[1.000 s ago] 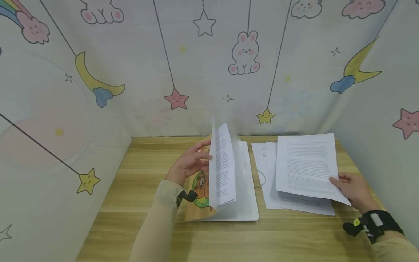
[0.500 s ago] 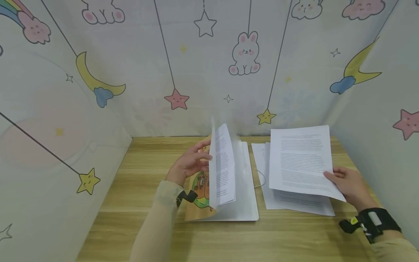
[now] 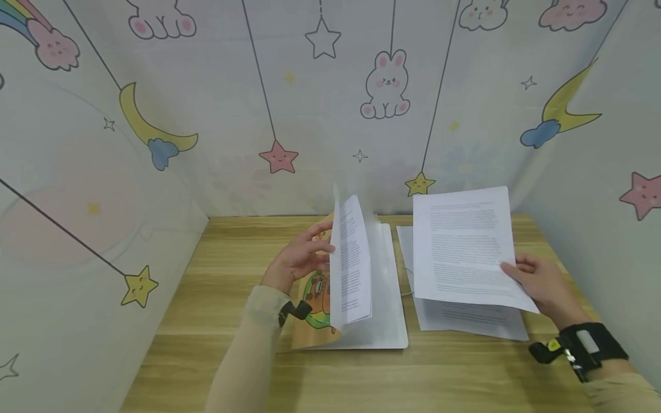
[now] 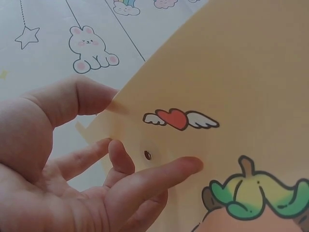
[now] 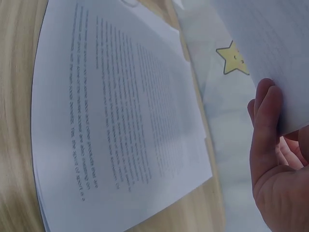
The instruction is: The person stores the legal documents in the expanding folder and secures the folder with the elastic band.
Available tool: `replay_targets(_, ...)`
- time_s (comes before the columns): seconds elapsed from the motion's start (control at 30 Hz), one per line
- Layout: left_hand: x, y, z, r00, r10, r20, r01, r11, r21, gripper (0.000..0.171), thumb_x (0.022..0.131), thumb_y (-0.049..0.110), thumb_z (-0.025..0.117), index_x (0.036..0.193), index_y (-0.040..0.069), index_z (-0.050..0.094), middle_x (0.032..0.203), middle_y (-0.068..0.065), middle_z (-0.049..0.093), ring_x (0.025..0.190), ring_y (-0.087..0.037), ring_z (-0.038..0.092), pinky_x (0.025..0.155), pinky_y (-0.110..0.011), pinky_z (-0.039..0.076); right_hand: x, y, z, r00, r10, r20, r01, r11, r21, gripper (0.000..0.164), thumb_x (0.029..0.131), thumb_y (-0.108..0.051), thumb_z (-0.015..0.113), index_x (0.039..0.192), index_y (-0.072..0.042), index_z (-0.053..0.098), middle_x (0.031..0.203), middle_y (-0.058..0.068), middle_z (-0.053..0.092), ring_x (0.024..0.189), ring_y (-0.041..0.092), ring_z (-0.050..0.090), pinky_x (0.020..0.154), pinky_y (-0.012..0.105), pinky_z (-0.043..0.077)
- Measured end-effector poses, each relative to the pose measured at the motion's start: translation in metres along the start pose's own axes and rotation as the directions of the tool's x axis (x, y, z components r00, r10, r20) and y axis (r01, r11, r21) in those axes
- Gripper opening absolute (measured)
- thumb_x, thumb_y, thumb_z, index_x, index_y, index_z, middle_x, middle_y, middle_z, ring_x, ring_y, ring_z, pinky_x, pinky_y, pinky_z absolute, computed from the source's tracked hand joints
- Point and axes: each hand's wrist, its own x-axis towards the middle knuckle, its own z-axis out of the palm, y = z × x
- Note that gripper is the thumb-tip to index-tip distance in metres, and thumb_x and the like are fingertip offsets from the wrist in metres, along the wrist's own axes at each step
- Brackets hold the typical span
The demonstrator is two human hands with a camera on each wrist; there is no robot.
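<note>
A tan folder with cartoon prints stands partly open on the table. My left hand holds its raised front cover near the edge, thumb at the rim and other fingers against the printed face. Printed pages stand inside, beside a translucent leaf. My right hand pinches the right edge of a printed sheet, raised and tilted above the table. Whether it is a single sheet cannot be told. Beneath it lie more printed sheets, partly covered in the head view.
The wooden table meets a patterned cloth wall at the back, with side walls left and right. A thin pale cord loop sticks out from the folder's right edge. Both wrists wear black straps.
My right hand has moved left and away from me, lifting the printed sheet so it covers more of the sheets below. The left hand and folder have stayed put.
</note>
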Motion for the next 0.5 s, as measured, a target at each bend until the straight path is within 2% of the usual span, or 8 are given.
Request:
replay_targets(0.23, 0.001, -0.001, 0.0, 1.0, -0.005, -0.003, 0.005, 1.0, 0.002, 0.072, 0.094, -0.008, 0.062, 0.158, 0.023, 0.047, 0.152, -0.021, 0.045, 0.107, -0.04, 0.063, 0.077, -0.043, 0.061, 0.001, -0.013, 0.002, 1.0, 0.006, 0.024, -0.008, 0.999, 0.053, 0.074, 0.107, -0.041, 0.059, 0.153, 0.012, 0.039, 0.131, 0.035, 0.06, 0.083, 0.017, 0.073, 0.068, 0.035, 0.063)
replay_targets(0.5, 0.001, -0.001, 0.001, 1.0, -0.008, 0.0, 0.008, 1.0, 0.0, 0.073, 0.094, -0.007, 0.063, 0.158, 0.024, 0.046, 0.153, -0.023, 0.045, 0.106, -0.04, 0.064, 0.078, -0.044, 0.061, 0.0, -0.026, 0.007, 0.999, -0.039, 0.019, 0.037, 0.993, 0.11, 0.072, 0.107, -0.038, 0.061, 0.153, 0.013, 0.039, 0.13, 0.034, 0.06, 0.081, 0.013, 0.074, 0.068, 0.036, 0.063)
